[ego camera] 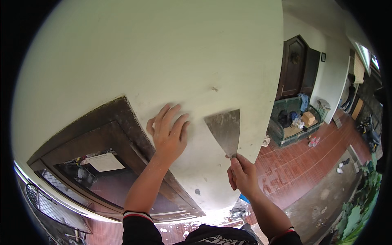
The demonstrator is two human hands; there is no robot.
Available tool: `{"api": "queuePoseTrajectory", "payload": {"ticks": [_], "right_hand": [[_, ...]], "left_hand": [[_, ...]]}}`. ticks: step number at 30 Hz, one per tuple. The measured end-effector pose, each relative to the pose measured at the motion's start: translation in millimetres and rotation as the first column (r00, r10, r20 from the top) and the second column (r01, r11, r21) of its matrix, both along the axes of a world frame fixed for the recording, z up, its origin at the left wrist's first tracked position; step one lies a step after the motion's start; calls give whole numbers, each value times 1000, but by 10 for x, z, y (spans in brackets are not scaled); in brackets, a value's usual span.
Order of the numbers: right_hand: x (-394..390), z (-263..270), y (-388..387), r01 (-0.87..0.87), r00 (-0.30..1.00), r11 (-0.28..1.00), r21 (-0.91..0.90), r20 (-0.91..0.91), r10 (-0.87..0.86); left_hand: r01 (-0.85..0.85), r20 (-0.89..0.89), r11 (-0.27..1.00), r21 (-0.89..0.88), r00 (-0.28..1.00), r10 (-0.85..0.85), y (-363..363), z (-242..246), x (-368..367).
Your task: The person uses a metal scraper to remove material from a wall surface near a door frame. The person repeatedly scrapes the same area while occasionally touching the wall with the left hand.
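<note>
My right hand [243, 174] grips the handle of a wide metal scraper [226, 128], whose flared blade points up and lies against or close to the pale painted wall [183, 61]. To its left, my left hand [170, 131] rests with spread fingers on the same wall, holding nothing. Above the blade a small rough chip [215, 89] marks the paint, and a dark spot [197, 191] shows lower down. The dark wooden window frame [139, 137] stands just left of my left hand.
Beyond the wall's right edge, a green wicker sofa [277, 134] holds bags and a cardboard box [308, 118] on a red tiled floor [281, 171]. A person [350, 95] stands far right. Leafy plants [355, 217] grow at lower right. Debris [239, 212] lies below the wall.
</note>
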State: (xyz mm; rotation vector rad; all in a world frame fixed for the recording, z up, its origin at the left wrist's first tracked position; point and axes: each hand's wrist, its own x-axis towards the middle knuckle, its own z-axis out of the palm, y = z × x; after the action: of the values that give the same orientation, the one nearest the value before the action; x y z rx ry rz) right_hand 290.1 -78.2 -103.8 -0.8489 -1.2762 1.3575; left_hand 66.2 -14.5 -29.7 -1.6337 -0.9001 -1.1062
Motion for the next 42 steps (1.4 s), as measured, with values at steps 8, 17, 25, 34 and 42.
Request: {"api": "queuePoseTrajectory", "payload": {"ticks": [8, 17, 25, 34, 42], "right_hand": [[-15, 56, 163, 80, 993, 997, 15, 82, -81], [209, -125, 737, 58, 949, 955, 292, 280, -143], [171, -292, 1134, 13, 969, 902, 431, 219, -119], [219, -341, 1194, 8, 961, 856, 518, 233, -151], [215, -343, 1189, -11, 972, 870, 493, 211, -108]], "left_hand": [[-53, -52, 989, 137, 997, 61, 264, 139, 237], [-146, -238, 923, 356, 941, 241, 399, 225, 234], [-218, -243, 932, 289, 925, 291, 452, 265, 236], [-86, -115, 994, 60, 989, 93, 304, 408, 273], [-141, -284, 990, -11, 950, 132, 88, 525, 261]]}}
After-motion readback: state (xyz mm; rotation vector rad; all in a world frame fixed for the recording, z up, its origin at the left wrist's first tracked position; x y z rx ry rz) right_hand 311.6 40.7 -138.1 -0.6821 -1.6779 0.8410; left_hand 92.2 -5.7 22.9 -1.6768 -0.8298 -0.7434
